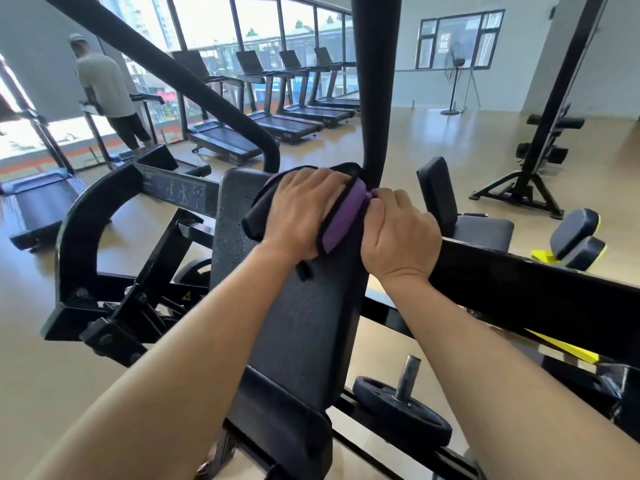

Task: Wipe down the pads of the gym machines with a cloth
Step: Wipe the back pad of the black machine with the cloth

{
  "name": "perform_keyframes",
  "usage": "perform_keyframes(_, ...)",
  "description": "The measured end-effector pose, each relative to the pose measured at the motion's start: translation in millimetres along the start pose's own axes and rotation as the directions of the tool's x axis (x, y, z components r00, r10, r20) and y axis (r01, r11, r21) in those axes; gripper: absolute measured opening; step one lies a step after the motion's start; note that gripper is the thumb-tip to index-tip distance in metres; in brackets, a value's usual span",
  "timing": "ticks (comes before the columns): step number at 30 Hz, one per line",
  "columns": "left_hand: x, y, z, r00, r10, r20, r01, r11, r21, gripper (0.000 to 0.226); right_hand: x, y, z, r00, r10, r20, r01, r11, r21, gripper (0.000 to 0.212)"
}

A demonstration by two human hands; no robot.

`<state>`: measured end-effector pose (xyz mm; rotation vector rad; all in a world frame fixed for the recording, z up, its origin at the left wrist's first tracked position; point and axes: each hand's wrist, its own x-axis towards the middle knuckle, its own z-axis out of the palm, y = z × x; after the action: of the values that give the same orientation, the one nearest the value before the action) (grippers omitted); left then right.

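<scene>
A tall black back pad (pixel 301 313) of a gym machine stands right in front of me, its surface speckled with droplets. A purple cloth with black trim (pixel 341 221) lies over the pad's upper part. My left hand (pixel 301 213) presses flat on the cloth near the pad's top edge. My right hand (pixel 401 237) curls over the pad's right edge beside the cloth, its fingertips touching the purple fabric. Below the back pad sits the black seat pad (pixel 277 417).
Black frame bars (pixel 519 285) of the machine cross left and right, and a padded upright post (pixel 372 81) rises behind the pad. A weight plate (pixel 401 410) sits on a peg low right. Treadmills (pixel 277 123) line the windows; a person (pixel 104 88) stands far left. Other benches (pixel 464 216) stand right.
</scene>
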<state>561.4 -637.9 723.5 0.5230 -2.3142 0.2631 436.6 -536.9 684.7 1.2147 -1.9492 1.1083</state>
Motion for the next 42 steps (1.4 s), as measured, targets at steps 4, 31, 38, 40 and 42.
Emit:
perform_keyframes(4, 3, -49, -2, 0.966, -0.259, -0.007, 0.258, 0.965, -0.045, 0.037, 0, 0, 0, 1.0, 0.002, 0.014, -0.002, 1.0, -0.005, 0.05)
perform_keyframes(31, -23, -103, 15, 0.82, -0.569, -0.064, 0.565, 0.822, -0.068, 0.041, -1, 3, 3, 0.999, -0.031, 0.011, 0.031, 1.0, -0.001, 0.051)
perform_keyframes(38, -83, 5, 22, 0.813, -0.577, 0.085, 0.581, 0.813, -0.038, 0.113, 4, -6, -12, 0.999, -0.036, -0.018, 0.038, 0.988, 0.147, 0.041)
perform_keyframes(40, -109, 29, 30, 0.868, -0.48, 0.126, 0.481, 0.876, 0.028, 0.118, 8, -20, -17, 0.981, -0.172, -0.09, 0.183, 0.974, 0.134, 0.031)
perform_keyframes(42, -123, 33, 33, 0.916, -0.385, 0.11, 0.377, 0.922, 0.093, 0.117, 19, -44, -17, 0.928, -0.371, -0.021, 0.371, 0.925, 0.076, 0.031)
